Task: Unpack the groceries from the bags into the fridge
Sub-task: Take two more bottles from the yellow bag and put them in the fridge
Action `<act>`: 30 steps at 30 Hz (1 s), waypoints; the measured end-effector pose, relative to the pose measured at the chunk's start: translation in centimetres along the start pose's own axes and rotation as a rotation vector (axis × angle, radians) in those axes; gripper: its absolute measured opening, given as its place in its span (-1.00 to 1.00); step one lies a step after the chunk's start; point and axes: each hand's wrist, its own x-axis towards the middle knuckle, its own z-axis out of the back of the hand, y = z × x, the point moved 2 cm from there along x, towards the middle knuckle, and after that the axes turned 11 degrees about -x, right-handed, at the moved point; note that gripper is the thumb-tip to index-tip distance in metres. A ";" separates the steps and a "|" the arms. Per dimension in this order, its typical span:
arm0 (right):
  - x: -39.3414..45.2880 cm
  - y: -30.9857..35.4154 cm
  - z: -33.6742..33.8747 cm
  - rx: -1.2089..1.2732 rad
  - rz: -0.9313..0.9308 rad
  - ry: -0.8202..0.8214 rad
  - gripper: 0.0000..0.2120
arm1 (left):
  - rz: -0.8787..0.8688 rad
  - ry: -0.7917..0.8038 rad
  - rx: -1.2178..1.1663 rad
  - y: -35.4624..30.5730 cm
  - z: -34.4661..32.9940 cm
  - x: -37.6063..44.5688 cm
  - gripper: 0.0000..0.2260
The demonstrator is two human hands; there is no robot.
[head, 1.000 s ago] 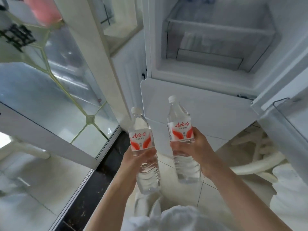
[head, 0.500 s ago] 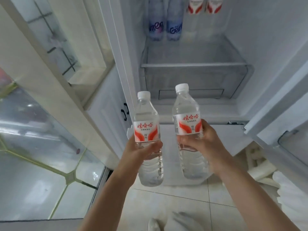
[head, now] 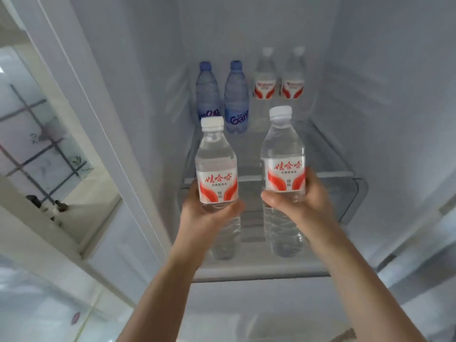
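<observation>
Both hands are wrapped around water bottles: the left hand (head: 209,213) is curled round the left bottle (head: 216,174) just below its label, and the right hand (head: 301,203) is closed round the right bottle (head: 283,166) at the same height. Both bottles are held upright in front of the open fridge (head: 370,95), level with the glass shelf (head: 328,154) but not yet set on it. Unpacking is judged partly done, since 4 bottles are already stood at the back of that shelf: 2 blue bottles (head: 222,97) on the left, 2 red-labelled bottles (head: 278,82) on the right. Placing the 2 held bottles is left (no bags can be seen, so what else remains cannot be told). Each held bottle is clear, full, white-capped and banded with a red-and-white label.
</observation>
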 end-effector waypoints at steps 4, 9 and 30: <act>4.6 1.5 0.2 -0.008 0.092 -0.065 -0.48 | -0.085 -0.037 -0.016 -1.1 -2.1 4.2 -0.58; 9.5 2.3 -0.3 -0.010 0.154 -0.165 -0.36 | -0.240 -0.070 0.033 -2.3 -4.3 9.1 -0.51; 17.5 -2.3 -1.6 -0.087 0.234 -0.135 -0.19 | -0.249 -0.009 0.060 -0.1 -4.5 16.6 -0.44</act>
